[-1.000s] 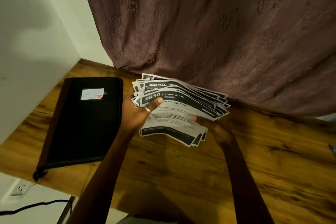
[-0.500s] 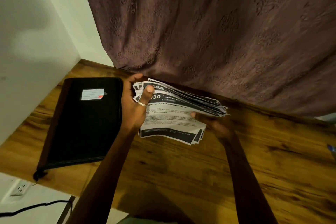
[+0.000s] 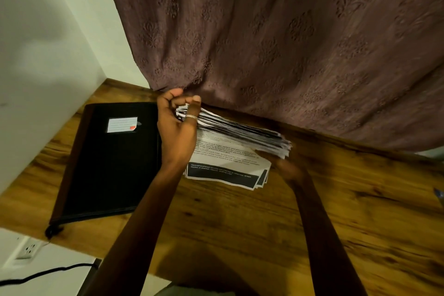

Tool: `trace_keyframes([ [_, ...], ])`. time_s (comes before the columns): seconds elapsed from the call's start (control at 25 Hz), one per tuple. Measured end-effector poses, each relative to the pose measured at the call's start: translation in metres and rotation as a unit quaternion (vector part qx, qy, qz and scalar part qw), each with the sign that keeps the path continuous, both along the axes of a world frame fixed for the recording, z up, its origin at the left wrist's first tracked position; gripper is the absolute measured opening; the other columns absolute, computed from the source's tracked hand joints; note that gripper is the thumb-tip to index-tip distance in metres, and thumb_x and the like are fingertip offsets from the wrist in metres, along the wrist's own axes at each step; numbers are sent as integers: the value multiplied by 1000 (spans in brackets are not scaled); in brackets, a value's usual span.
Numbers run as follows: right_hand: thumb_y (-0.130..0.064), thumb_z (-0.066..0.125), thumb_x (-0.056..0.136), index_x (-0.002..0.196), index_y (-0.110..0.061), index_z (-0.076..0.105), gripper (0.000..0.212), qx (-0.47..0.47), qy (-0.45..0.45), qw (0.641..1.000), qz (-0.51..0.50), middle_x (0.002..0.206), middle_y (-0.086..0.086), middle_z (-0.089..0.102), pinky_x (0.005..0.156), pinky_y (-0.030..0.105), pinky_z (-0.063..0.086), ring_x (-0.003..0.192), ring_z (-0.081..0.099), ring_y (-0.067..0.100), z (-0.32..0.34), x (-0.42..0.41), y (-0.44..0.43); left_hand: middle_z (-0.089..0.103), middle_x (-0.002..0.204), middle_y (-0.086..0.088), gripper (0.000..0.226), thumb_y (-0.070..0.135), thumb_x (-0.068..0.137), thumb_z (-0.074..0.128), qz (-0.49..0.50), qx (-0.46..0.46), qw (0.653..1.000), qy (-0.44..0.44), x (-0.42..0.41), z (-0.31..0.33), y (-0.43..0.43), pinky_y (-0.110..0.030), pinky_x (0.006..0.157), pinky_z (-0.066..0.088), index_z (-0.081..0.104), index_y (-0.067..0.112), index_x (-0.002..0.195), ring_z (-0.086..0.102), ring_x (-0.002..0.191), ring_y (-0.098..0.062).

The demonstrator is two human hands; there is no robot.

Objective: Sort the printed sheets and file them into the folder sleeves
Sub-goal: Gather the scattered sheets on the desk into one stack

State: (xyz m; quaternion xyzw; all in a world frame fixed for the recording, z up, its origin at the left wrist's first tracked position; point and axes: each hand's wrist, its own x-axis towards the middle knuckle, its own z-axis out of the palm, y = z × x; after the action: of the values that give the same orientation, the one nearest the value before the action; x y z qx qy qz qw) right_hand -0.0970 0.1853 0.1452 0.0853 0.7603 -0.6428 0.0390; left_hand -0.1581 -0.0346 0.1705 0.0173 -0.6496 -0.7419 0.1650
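A stack of printed sheets (image 3: 230, 156), white with black header bands, is held over the wooden table (image 3: 240, 218) in the head view. My left hand (image 3: 176, 125) grips the stack's left end, thumb curled over the top edge. My right hand (image 3: 286, 166) holds the right end from beneath, its fingers mostly hidden under the paper. A closed black folder (image 3: 108, 163) with a small white label lies flat on the table to the left, apart from both hands.
A brown patterned curtain (image 3: 288, 43) hangs directly behind the table's far edge. A white wall (image 3: 43, 43) bounds the left side. Below the table's front left corner are a wall socket (image 3: 28, 249) and a black cable (image 3: 48, 271).
The fanned sheets have been drawn together into a tighter stack. My left hand moved up and over the stack's left end, covering the header text.
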Motion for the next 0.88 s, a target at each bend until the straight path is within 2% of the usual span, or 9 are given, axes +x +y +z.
trace_keyframes([
  [0.08,-41,80,75,93,-40,73,20,-22,44,999,-1,105,-10,74,93,39,55,102,69,12,7,-2,-5,66,119,2,58,50,87,70,-14,25,1000,-13,-3,-1,0,-50,106,47,48,22,132,61,118,-22],
  [0.16,-19,74,84,96,-38,72,23,-32,68,997,-17,108,-12,73,92,38,56,104,69,10,10,-3,-7,60,134,-11,83,61,81,70,-70,59,996,-22,-10,-11,-11,-43,107,47,36,15,141,59,124,-25],
  [0.28,-17,73,85,100,-34,70,23,-57,64,996,-39,107,-10,74,87,39,57,101,71,12,6,-5,-6,57,138,-1,106,68,71,75,-155,19,986,-58,-11,-30,-33,-29,97,52,27,13,149,59,124,-15],
  [0.36,-18,73,85,102,-31,69,23,-76,52,994,-63,106,-7,75,87,44,58,99,71,14,5,-8,-5,63,130,5,91,54,79,76,-184,-23,980,-74,-6,-39,-37,-30,96,54,35,10,147,62,120,-11],
  [0.44,-18,75,83,103,-30,70,24,-88,50,992,-77,107,-3,75,88,49,57,98,72,17,6,-11,-7,69,124,3,57,28,88,75,-188,-56,977,-89,-5,-37,-23,-42,100,54,51,12,138,66,115,-12],
  [0.52,-17,76,83,98,-34,72,23,-101,58,989,-91,106,-3,75,87,50,57,97,72,18,9,-14,-10,71,121,-1,38,17,91,71,-174,-33,981,-79,-2,-27,-9,-51,99,53,59,18,127,68,113,-20],
  [0.64,-10,75,83,95,-36,72,28,-115,99,983,-103,105,-4,75,84,44,58,99,72,18,16,-17,-8,71,122,-3,37,17,97,64,-144,35,987,-62,0,-17,2,-46,94,57,53,14,132,68,112,-23],
  [0.76,-4,74,82,102,-31,68,33,-133,126,978,-102,107,-4,75,82,37,60,101,71,19,15,-15,-4,66,130,-1,41,27,101,59,-124,18,991,-44,6,-21,7,-45,98,53,48,18,139,64,120,-21],
  [0.88,-9,76,78,105,-29,69,34,-117,121,982,-82,111,-2,74,86,37,58,105,70,21,-2,-10,-3,65,130,0,44,27,98,61,-100,22,993,-58,19,-36,9,-40,97,54,45,20,138,63,120,-18],
])
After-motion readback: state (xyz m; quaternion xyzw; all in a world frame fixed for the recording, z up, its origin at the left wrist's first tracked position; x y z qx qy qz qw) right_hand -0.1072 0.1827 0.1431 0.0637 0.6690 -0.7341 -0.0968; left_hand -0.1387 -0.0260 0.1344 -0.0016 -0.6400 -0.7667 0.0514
